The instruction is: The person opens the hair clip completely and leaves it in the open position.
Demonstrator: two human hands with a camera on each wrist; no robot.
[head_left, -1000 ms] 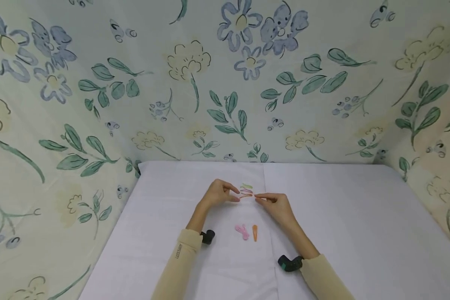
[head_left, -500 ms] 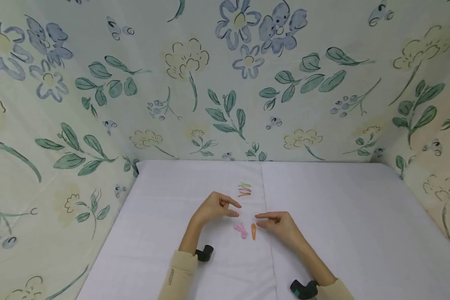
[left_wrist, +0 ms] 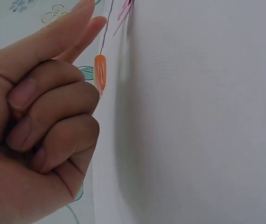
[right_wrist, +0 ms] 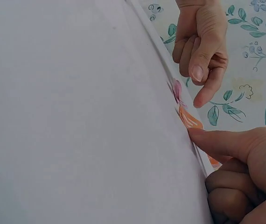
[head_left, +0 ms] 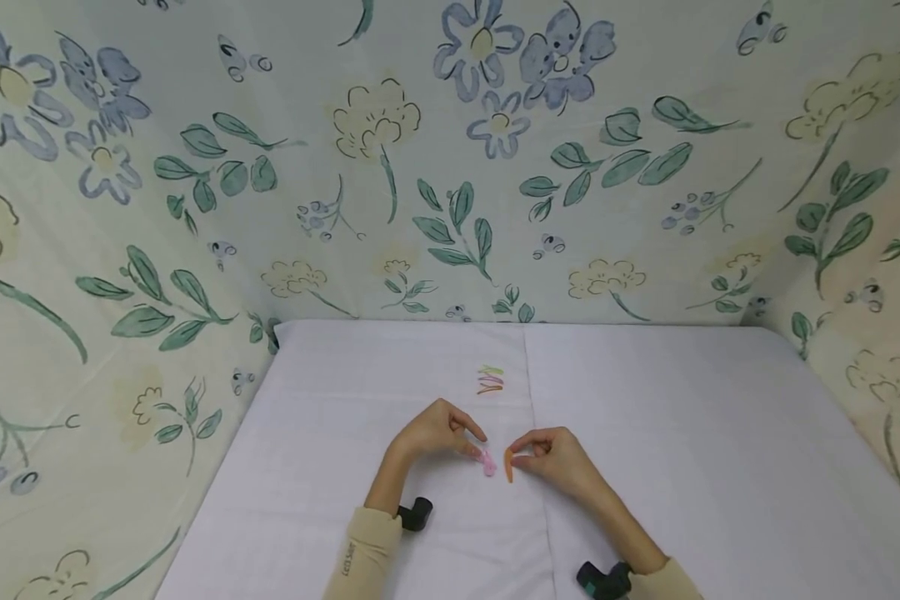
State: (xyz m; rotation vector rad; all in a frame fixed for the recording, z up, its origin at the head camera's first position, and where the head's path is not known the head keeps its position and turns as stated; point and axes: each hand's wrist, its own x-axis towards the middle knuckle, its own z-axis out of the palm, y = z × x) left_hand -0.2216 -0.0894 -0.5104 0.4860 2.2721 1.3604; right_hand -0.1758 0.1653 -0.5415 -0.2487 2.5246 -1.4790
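On the white cloth lie a pink hair clip (head_left: 489, 466) and, to its right, an orange snap hair clip (head_left: 508, 467). My right hand (head_left: 558, 458) pinches the orange clip at its far part; the right wrist view shows the thumb (right_wrist: 205, 137) right on it. Over the pink clip is my left hand (head_left: 438, 433), thumb and index finger stretched out and apart, the other fingers curled. Its thumb overlaps that clip in the head view, while the left wrist view shows the pink clip (left_wrist: 126, 9) beyond the fingertips.
Farther back lies a short column of thin hair clips: green (head_left: 491, 370), purple-pink (head_left: 491, 380) and orange-brown (head_left: 490, 389). A seam (head_left: 546, 517) runs down the white cloth (head_left: 705, 433). Floral fabric (head_left: 450, 167) hangs behind the table. Black wrist cameras (head_left: 417, 514) sit on both wrists.
Both hands have left the far column of clips and come toward the near edge. The right hand has taken hold of the orange clip; the left has reached the pink one.
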